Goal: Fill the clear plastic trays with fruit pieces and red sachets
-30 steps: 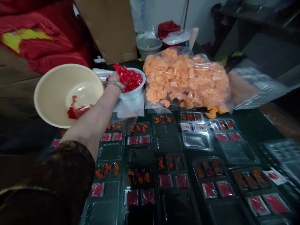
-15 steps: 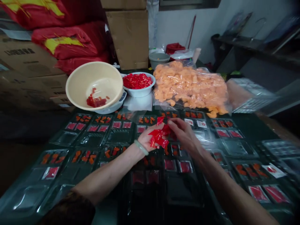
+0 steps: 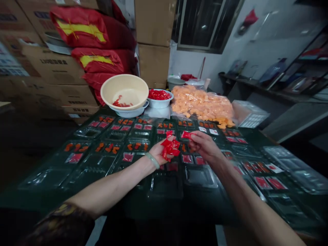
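My left hand point(image 3: 158, 153), with a pale green bangle at the wrist, is turned palm up and cradles a loose pile of small shiny red packets point(image 3: 170, 147). To its right, my right hand point(image 3: 205, 146) pinches a single red packet point(image 3: 186, 135) between thumb and fingers, apart from the pile. Both hands are above rows of clear plastic trays point(image 3: 198, 176) on a dark green table. Orange pieces point(image 3: 137, 146) lie in the trays' far compartments. Flat red sachets point(image 3: 127, 156) sit in the middle ones of many trays.
At the back stand a cream basin point(image 3: 124, 89) with a few red pieces and a white bowl point(image 3: 159, 103) of red packets. A clear bag of orange pieces point(image 3: 202, 104) lies beside them. Stacked trays point(image 3: 251, 114) are at right. Red sacks point(image 3: 94, 27) and cartons point(image 3: 58, 68) rise behind.
My right hand has drawn away from the left palm to the right, now with one red packet in its fingers. The view has tilted up, showing more wall and window.
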